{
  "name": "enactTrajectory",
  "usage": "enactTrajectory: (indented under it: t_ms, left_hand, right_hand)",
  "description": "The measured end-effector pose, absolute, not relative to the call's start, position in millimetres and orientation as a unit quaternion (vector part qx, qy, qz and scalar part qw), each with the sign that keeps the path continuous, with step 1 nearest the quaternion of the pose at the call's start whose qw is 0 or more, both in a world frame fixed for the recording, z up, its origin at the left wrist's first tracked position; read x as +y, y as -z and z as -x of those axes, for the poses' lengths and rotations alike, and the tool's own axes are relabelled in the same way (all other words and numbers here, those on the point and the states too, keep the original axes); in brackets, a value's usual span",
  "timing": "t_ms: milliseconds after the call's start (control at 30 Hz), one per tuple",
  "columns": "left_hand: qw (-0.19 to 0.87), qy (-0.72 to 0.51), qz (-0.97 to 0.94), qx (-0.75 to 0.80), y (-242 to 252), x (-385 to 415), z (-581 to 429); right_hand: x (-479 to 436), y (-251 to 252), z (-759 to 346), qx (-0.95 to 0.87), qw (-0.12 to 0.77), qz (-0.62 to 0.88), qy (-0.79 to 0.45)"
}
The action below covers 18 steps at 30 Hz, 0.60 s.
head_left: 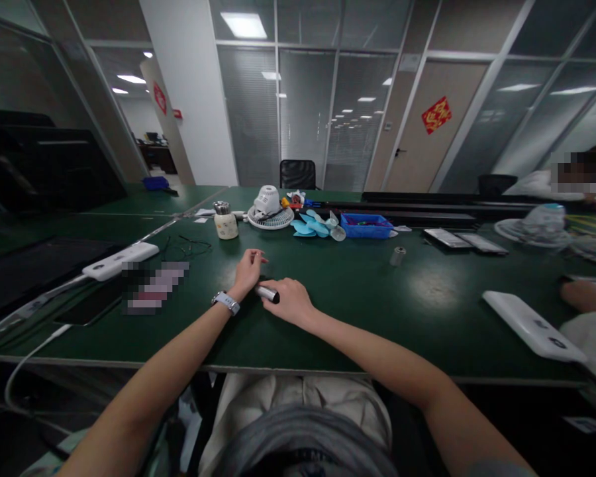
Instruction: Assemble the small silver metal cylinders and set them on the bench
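A short silver cylinder with a black end (268,293) lies low over the table in front of me. My right hand (292,301) is closed around its far side, with the fingers bent down and partly hidden. Just to the left, my left hand (249,268) is raised with its fingers loosely bent and slightly apart. Nothing shows in that hand, and its wrist, wearing a watch (226,302), is near the cylinder's left end. A second small metal cylinder (398,256) stands farther right on the table.
Across the green table (357,331) are a cream bottle (226,224), a white fan part (269,211), blue fan blades (314,225) and a blue tray (365,226). Power strips (122,260) and a phone (92,303) lie left. A white device (531,324) and another person's arm (589,295) are right.
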State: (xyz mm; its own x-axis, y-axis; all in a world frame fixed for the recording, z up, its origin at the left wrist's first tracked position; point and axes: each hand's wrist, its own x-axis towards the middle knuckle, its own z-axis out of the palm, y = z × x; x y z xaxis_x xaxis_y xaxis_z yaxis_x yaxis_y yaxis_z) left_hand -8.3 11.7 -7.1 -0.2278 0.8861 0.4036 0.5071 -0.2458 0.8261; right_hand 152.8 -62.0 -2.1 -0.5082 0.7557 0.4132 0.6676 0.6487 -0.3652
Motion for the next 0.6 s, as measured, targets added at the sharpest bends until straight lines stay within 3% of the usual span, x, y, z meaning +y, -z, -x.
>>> enactTrajectory:
  t_ms: [167,400,533,600]
  left_hand:
    - [0.137,-0.518,-0.587,0.607,-8,15,33]
    - [0.034,-0.343,-0.683,0.644,-4,21,71]
    - [-0.036,-0.316,-0.745,0.586,12,37,62]
    - [-0.022,-0.277,-0.771,0.574,19,50,53]
  right_hand:
    - [-45,2,-189,-0.855,0.297,0.394,-0.16]
    - [1,-2,-233,-0.513,0.477,0.423,-0.575]
    - [13,3,-242,-0.428,0.525,0.371,-0.635]
    - [13,10,-248,-0.451,0.527,0.378,-0.613]
